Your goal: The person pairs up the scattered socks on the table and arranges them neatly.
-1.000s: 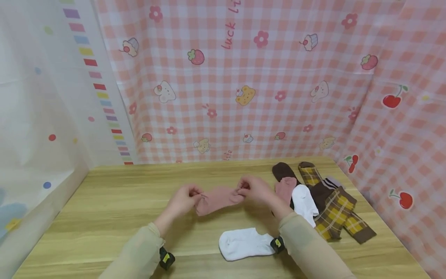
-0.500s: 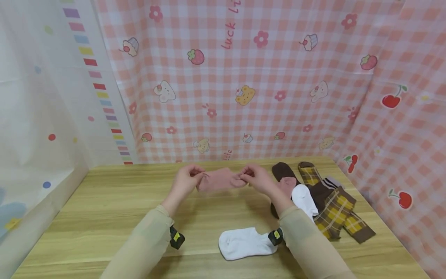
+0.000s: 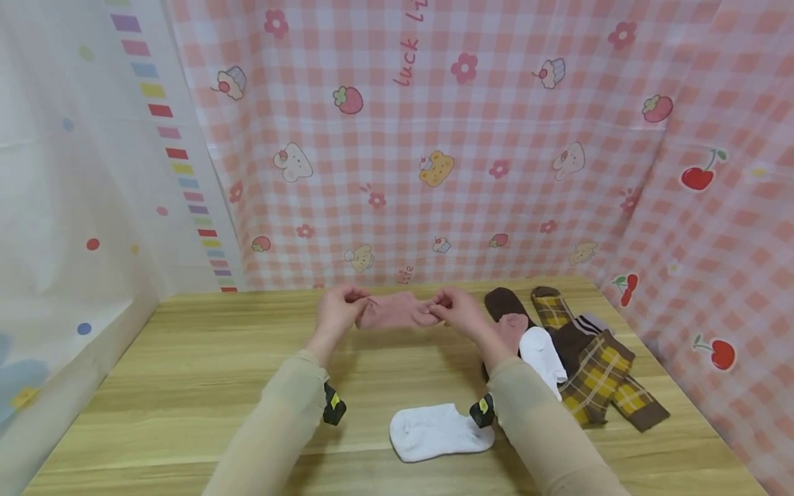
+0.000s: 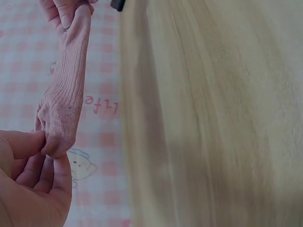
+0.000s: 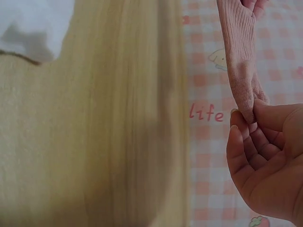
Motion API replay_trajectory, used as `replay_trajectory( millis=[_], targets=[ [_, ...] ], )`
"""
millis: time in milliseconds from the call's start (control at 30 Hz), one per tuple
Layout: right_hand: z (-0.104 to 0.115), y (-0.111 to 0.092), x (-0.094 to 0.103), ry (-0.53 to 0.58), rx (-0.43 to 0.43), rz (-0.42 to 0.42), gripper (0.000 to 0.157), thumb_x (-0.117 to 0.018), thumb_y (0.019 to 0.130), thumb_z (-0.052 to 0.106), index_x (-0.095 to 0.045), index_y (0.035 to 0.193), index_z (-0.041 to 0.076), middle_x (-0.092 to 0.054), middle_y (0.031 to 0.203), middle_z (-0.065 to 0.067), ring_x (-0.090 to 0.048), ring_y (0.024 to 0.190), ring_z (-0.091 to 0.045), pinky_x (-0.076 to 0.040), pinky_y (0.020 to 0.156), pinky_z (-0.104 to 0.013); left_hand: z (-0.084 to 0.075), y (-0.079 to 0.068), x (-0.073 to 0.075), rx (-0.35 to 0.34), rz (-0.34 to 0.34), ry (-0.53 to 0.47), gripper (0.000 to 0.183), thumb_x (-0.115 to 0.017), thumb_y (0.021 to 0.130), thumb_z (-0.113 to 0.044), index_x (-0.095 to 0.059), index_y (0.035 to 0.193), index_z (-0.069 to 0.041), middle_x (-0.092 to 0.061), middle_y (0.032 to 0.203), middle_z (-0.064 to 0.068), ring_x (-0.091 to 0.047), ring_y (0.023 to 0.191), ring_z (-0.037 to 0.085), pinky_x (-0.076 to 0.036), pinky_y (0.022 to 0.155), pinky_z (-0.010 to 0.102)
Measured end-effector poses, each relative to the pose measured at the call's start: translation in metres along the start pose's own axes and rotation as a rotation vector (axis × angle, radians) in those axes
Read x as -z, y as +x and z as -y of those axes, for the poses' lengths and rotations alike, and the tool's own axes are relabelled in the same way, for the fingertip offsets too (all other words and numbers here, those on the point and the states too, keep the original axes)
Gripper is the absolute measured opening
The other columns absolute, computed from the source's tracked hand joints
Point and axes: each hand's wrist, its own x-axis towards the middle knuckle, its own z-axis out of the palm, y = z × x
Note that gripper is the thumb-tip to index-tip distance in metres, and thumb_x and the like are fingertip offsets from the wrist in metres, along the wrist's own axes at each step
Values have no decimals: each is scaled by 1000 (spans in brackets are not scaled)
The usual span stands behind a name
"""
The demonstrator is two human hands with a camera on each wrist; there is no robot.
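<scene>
A pink ribbed sock (image 3: 393, 311) is stretched sideways between my two hands, held up near the table's back edge. My left hand (image 3: 338, 315) pinches its left end between thumb and fingers, seen closely as the sock (image 4: 64, 101) in the left wrist view. On the other end, my right hand (image 3: 462, 313) pinches the fabric; the right wrist view shows thumb and fingertips on the sock (image 5: 241, 71). A white ankle sock (image 3: 434, 434) lies flat on the table in front of me, between my forearms.
At the right lies a loose pile: a second pink sock (image 3: 512, 329), another white sock (image 3: 541, 355), a dark brown sock (image 3: 504, 303) and yellow-brown plaid socks (image 3: 598, 375). A pink checked curtain (image 3: 397, 172) hangs behind the wooden table (image 3: 186, 386).
Both hands have lifted the pink sock and carried it away from me toward the back edge. Their pinch on its two ends stays. The white sock and the pile have not moved.
</scene>
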Motion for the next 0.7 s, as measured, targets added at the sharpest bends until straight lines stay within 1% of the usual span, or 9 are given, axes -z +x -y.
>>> replay_trajectory(
  millis=[167, 233, 300, 433, 467, 500, 533, 600, 700],
  targets=[
    [-7, 6, -5, -23, -15, 1, 11, -62, 97, 9, -63, 100, -1, -66, 88, -12, -61, 76, -22, -53, 65, -32, 8, 4, -7, -17, -26, 23, 7, -70, 87, 0, -74, 93, 1, -72, 88, 12, -66, 79, 25, -54, 69, 32],
    [-11, 7, -7, -23, -20, 3, 11, -63, 97, 10, -63, 98, -1, -66, 87, -12, -61, 75, -22, -54, 65, -34, 11, 5, -10, -5, -32, 33, 6, -71, 86, -1, -74, 92, 0, -72, 88, 11, -66, 82, 25, -54, 72, 33],
    [-15, 8, -10, -14, 4, 0, 12, -65, 96, 13, -64, 94, 1, -64, 83, -9, -60, 72, -20, -53, 63, -32, 14, 5, -12, 7, -34, 40, 6, -72, 85, -1, -74, 91, 0, -73, 87, 11, -66, 82, 25, -54, 73, 34],
    [-21, 9, -15, -44, -29, -1, 12, -66, 95, 13, -65, 93, 2, -63, 83, -7, -58, 74, -19, -51, 66, -32, 19, 6, -18, 35, -33, 45, 7, -72, 84, 1, -75, 90, -1, -73, 87, 10, -66, 82, 24, -54, 77, 35],
    [-22, 9, -17, -53, -31, 0, 12, -66, 95, 13, -65, 93, 1, -63, 83, -8, -58, 75, -19, -51, 67, -33, 20, 6, -19, 42, -29, 49, 7, -72, 84, 1, -75, 90, -2, -74, 88, 10, -67, 82, 24, -54, 78, 36],
    [-22, 10, -18, -70, -68, 9, 11, -66, 95, 12, -65, 95, 0, -63, 86, -9, -58, 78, -21, -51, 70, -35, 21, 6, -20, 46, -22, 59, 7, -71, 84, 2, -75, 89, -2, -74, 88, 10, -67, 83, 24, -54, 80, 37],
    [-21, 10, -19, -82, -80, 10, 11, -66, 94, 11, -65, 95, 0, -63, 87, -9, -58, 79, -21, -50, 71, -35, 22, 6, -21, 49, -13, 72, 7, -71, 84, 2, -75, 89, -2, -74, 88, 9, -66, 84, 24, -53, 82, 38],
    [-22, 10, -20, -103, -93, 19, 11, -66, 94, 11, -65, 95, 1, -63, 88, -8, -57, 79, -20, -49, 69, -32, 23, 6, -22, 52, 11, 103, 7, -71, 85, 2, -75, 89, -3, -74, 90, 9, -66, 86, 25, -52, 84, 40],
    [-22, 11, -22, -115, -104, 38, 10, -67, 94, 12, -66, 93, 2, -63, 87, -7, -56, 78, -19, -49, 68, -31, 25, 6, -23, 31, 41, 153, 7, -71, 85, 1, -75, 89, -3, -74, 90, 8, -66, 87, 25, -52, 86, 41]
  ],
)
